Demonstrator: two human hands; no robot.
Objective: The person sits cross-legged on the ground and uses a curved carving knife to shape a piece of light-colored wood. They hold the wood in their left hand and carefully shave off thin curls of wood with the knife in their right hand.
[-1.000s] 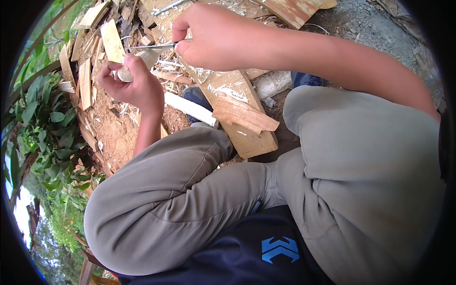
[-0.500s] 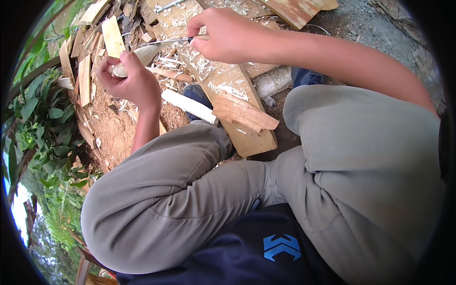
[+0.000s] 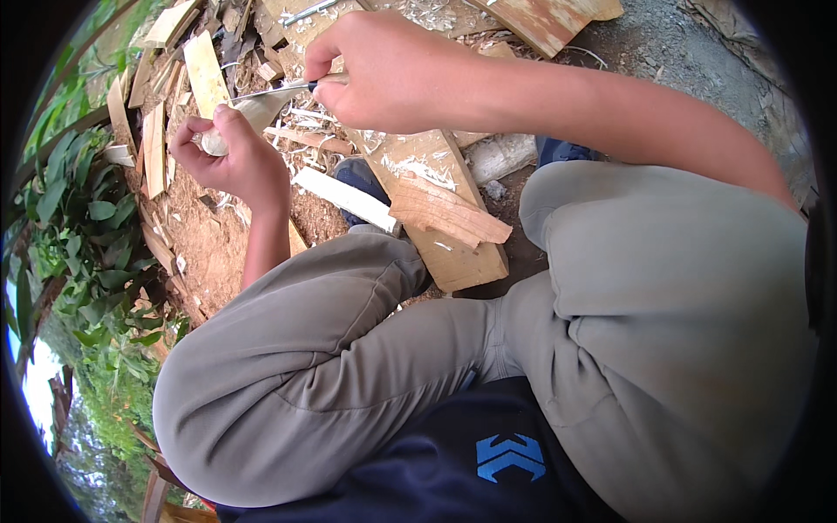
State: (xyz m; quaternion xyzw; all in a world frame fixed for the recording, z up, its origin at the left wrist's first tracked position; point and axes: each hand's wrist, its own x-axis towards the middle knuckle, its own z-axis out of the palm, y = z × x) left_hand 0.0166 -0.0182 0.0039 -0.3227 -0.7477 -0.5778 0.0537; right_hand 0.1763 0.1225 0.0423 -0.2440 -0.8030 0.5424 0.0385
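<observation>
My left hand (image 3: 235, 164) is closed around one end of a pale, whittled piece of wood (image 3: 264, 112), thumb along its top. The kind of object being carved cannot be made out. My right hand (image 3: 392, 74) grips a carving knife (image 3: 272, 91) by its light wooden handle, which has a dark collar. Its thin blade points left, lying over the pale wood with the tip close to my left thumb. Part of the handle is hidden inside my right fist.
A thick plank (image 3: 462, 266) strewn with curled shavings runs between my feet. On its near end rests a reddish-brown wood offcut (image 3: 449, 209), beside a whitish wood strip (image 3: 344, 197). Several split slats (image 3: 207, 74) lie at the upper left, near leafy plants (image 3: 74, 209).
My right hand has moved left and slightly nearer, carrying the knife blade along the pale wood toward my left hand. The left hand has shifted only slightly.
</observation>
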